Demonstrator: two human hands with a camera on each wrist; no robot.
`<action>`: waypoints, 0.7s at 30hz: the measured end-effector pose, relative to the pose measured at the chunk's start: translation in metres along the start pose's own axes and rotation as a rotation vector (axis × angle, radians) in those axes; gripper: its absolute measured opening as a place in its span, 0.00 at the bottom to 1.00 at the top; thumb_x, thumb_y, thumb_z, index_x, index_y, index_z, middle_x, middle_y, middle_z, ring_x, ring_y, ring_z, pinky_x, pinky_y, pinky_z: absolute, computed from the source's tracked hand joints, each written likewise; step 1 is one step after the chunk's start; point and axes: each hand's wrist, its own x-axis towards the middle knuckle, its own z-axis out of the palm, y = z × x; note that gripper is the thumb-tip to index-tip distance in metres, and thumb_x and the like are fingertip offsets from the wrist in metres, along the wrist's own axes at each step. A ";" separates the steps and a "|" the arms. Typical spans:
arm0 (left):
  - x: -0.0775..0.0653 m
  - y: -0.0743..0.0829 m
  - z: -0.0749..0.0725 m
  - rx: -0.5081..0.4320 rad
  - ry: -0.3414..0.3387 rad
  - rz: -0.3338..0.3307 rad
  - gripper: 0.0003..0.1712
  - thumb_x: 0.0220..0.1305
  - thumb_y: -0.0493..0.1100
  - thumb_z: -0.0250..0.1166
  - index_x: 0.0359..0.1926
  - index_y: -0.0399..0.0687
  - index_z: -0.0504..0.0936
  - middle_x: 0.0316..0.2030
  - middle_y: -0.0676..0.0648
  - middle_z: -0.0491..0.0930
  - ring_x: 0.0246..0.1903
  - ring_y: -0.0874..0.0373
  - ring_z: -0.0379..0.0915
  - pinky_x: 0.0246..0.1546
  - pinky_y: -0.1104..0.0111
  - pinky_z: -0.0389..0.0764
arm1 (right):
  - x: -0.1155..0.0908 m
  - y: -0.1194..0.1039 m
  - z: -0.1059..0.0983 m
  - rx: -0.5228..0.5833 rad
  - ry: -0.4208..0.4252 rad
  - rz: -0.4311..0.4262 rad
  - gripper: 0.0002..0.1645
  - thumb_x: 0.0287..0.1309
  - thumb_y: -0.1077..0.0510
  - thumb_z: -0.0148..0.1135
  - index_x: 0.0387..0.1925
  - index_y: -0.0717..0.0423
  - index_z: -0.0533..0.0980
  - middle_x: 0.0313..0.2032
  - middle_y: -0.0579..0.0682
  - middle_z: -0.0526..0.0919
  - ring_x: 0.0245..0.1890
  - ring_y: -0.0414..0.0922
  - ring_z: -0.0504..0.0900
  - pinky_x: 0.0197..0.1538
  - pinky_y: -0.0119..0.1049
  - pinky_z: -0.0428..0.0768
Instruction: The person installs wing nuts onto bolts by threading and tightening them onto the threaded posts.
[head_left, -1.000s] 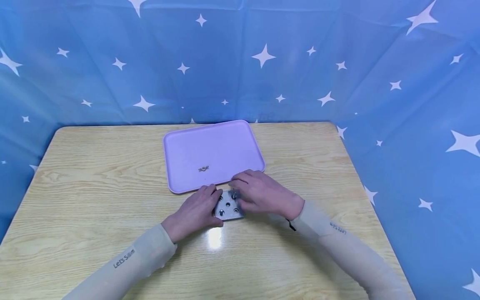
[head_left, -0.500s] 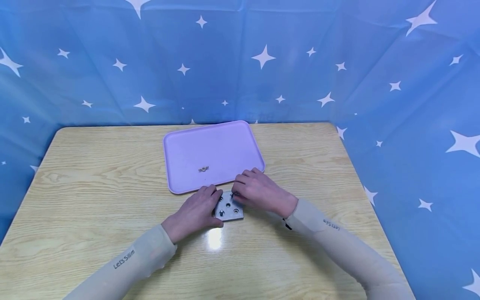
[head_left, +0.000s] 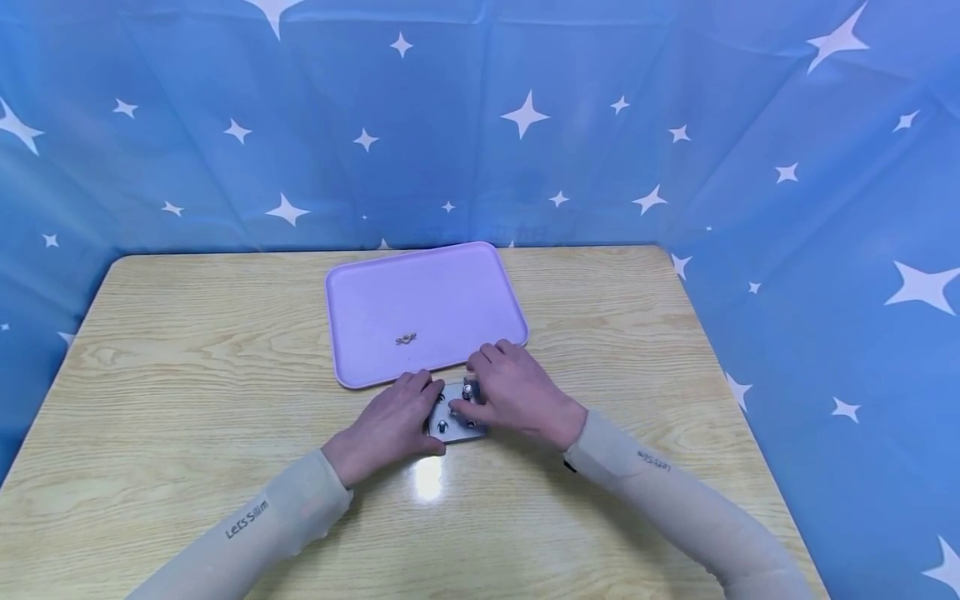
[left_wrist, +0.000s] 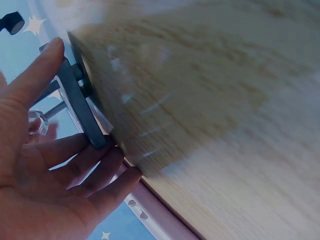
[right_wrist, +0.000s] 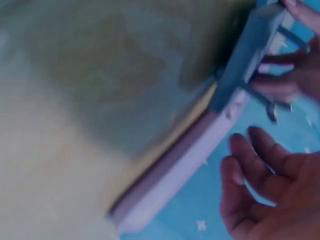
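A small square metal plate (head_left: 456, 436) with holes lies on the table, its left side gripped between the thumb and fingers of my left hand (head_left: 392, 423). Two bolts stand up through it; one bolt (head_left: 442, 427) is at the near left corner. On the far right bolt sits a wing nut (right_wrist: 272, 111), also seen in the left wrist view. My right hand (head_left: 521, 396) hovers over the plate's right side, fingers loosely bent beside that wing nut and apart from it. Another wing nut (head_left: 406, 339), brass-coloured, lies on the purple tray (head_left: 435, 287).
The tray stands just beyond the plate, close to both hands' fingertips. Wood-grain table (head_left: 210, 333) surrounds them. A blue curtain (head_left: 450, 125) with white stars hangs behind the table and along its sides.
My right hand has come off the far right bolt and its fingers have spread, leaving the wing nut visible there. The left hand keeps its grip on the plate.
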 end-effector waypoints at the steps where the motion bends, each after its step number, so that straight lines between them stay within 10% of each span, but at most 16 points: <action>1: 0.000 0.000 0.000 0.000 0.002 0.001 0.49 0.34 0.58 0.80 0.55 0.34 0.75 0.42 0.45 0.71 0.41 0.50 0.69 0.41 0.61 0.73 | 0.000 0.002 -0.003 0.016 -0.020 -0.017 0.29 0.57 0.35 0.58 0.45 0.55 0.77 0.41 0.47 0.79 0.42 0.46 0.75 0.46 0.41 0.73; 5: 0.000 -0.001 -0.001 -0.003 -0.005 -0.006 0.49 0.34 0.58 0.80 0.55 0.34 0.75 0.40 0.46 0.70 0.40 0.52 0.67 0.40 0.62 0.72 | 0.000 0.011 -0.015 0.061 -0.088 -0.176 0.27 0.60 0.48 0.62 0.60 0.49 0.73 0.57 0.44 0.75 0.60 0.45 0.69 0.58 0.45 0.68; 10: 0.000 -0.002 -0.001 -0.005 -0.029 -0.024 0.49 0.36 0.59 0.80 0.56 0.34 0.75 0.41 0.46 0.70 0.42 0.51 0.68 0.42 0.62 0.71 | 0.002 0.014 -0.017 0.017 -0.098 -0.317 0.20 0.60 0.57 0.65 0.55 0.45 0.77 0.54 0.39 0.78 0.58 0.41 0.71 0.55 0.42 0.69; 21: 0.000 0.001 0.001 0.007 -0.015 -0.009 0.49 0.35 0.58 0.80 0.55 0.34 0.75 0.42 0.45 0.71 0.41 0.50 0.68 0.42 0.61 0.73 | 0.003 0.008 -0.003 -0.034 0.010 -0.224 0.10 0.60 0.49 0.65 0.36 0.50 0.81 0.33 0.43 0.79 0.35 0.43 0.75 0.39 0.35 0.72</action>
